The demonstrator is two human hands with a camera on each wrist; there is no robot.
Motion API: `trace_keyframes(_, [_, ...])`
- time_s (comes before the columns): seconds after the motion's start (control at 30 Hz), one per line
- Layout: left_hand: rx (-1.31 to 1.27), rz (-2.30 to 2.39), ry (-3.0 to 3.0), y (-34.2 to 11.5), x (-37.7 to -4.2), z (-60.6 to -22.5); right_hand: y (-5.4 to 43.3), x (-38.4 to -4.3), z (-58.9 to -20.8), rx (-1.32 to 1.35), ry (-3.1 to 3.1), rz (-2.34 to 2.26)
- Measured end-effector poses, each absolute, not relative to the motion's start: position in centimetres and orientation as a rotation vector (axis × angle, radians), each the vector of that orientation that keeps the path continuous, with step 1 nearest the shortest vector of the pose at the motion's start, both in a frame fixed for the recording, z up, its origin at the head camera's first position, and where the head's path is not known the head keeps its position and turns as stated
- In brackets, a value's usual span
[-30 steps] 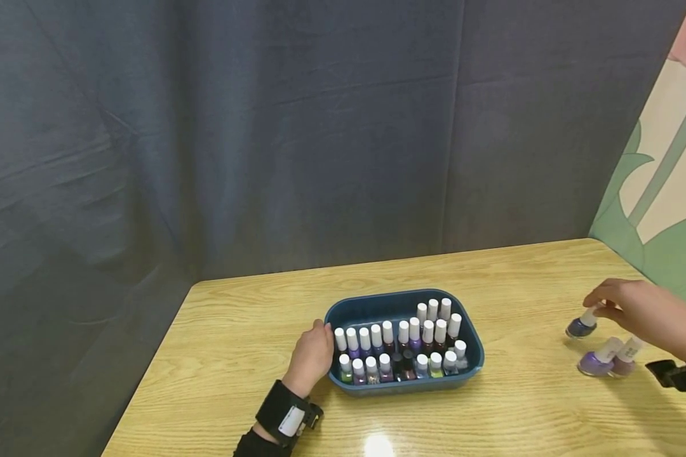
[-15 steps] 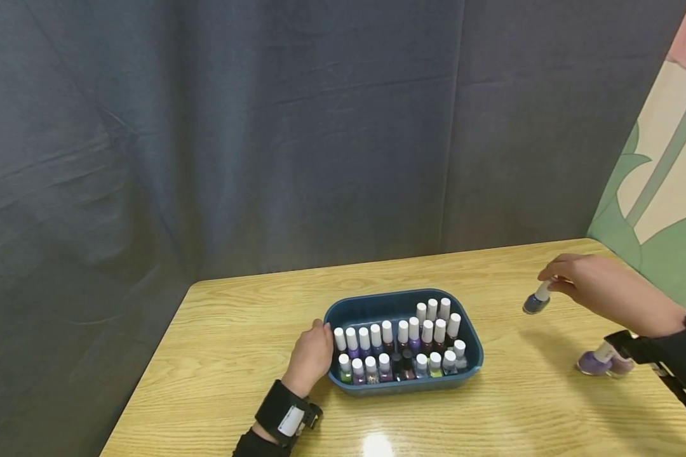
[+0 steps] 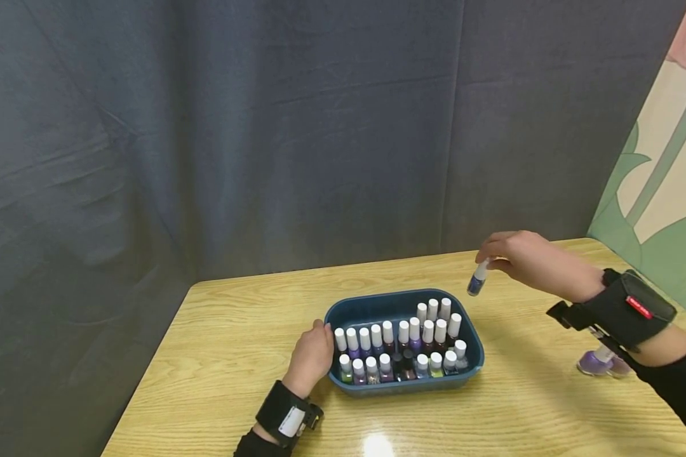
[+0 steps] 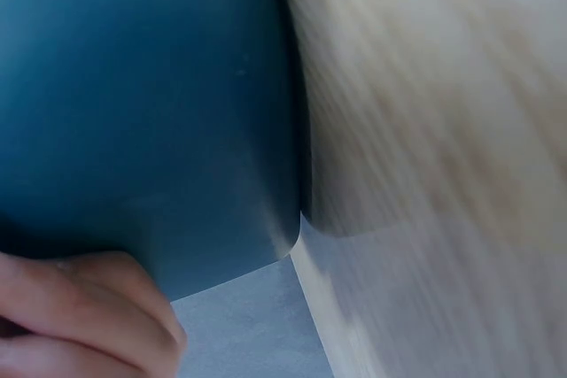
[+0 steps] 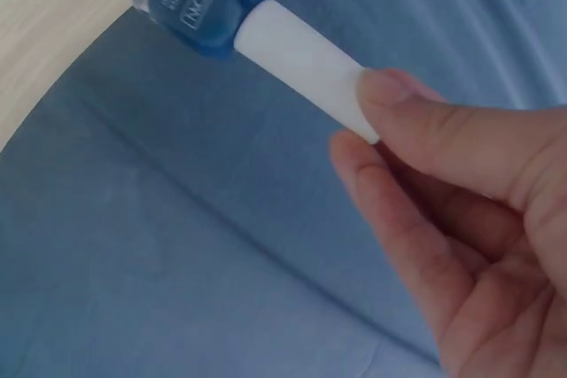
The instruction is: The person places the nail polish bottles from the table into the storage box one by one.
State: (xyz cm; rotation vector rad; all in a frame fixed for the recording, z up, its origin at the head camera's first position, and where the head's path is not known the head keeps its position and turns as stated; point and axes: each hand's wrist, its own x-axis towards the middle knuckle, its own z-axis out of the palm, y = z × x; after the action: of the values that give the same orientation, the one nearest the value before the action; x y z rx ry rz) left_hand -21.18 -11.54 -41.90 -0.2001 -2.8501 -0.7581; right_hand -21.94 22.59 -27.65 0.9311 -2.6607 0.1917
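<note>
My right hand (image 3: 517, 254) pinches a nail polish bottle (image 3: 477, 280) by its white cap, thumb against fingertips, and holds it in the air to the right of a dark blue plastic bin (image 3: 473, 343). The right wrist view shows its blue glass body (image 5: 199, 2) with white lettering, hanging tilted below the cap. At the bin's left end my left hand (image 3: 311, 355) grips the rim; its curled fingers (image 4: 89, 307) lie against the outer wall in the left wrist view. Inside the bin, white-capped and black-capped polish bottles (image 3: 415, 332) stand in rows along the front and right.
Two purple-toned polish bottles (image 3: 594, 362) lie on the wooden table (image 3: 234, 355) at the right, partly behind the right wrist strap. A grey cloth (image 3: 320, 139) hangs behind the table's back edge. The bin's back left part shows bare floor (image 3: 371, 312).
My right hand has lifted the polish bottle from beside the other two at the right and carried it left towards the bin. My left hand and the bin have stayed in place.
</note>
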Motion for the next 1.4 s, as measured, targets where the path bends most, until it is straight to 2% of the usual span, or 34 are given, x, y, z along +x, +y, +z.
trace_keyframes(0.3, [-0.21,-0.731,-2.832,-11.5,-21.2,-42.0,18.6,-23.2,-27.4,1.055,-2.571,0.218])
trace_keyframes(0.83, [-0.206,-0.731,-2.829,-11.7,-21.3,-42.0,12.5,-24.6,-29.6,1.293,-2.623,0.215])
trace_keyframes(1.07, [-0.208,-0.743,-2.834,-11.6,-21.2,-42.1,11.8,-25.0,-31.2,1.4,-2.655,0.131])
trace_keyframes(1.4, [-0.203,-0.754,-2.842,-11.5,-21.4,-42.1,12.2,-25.2,-32.6,1.411,-2.729,0.139])
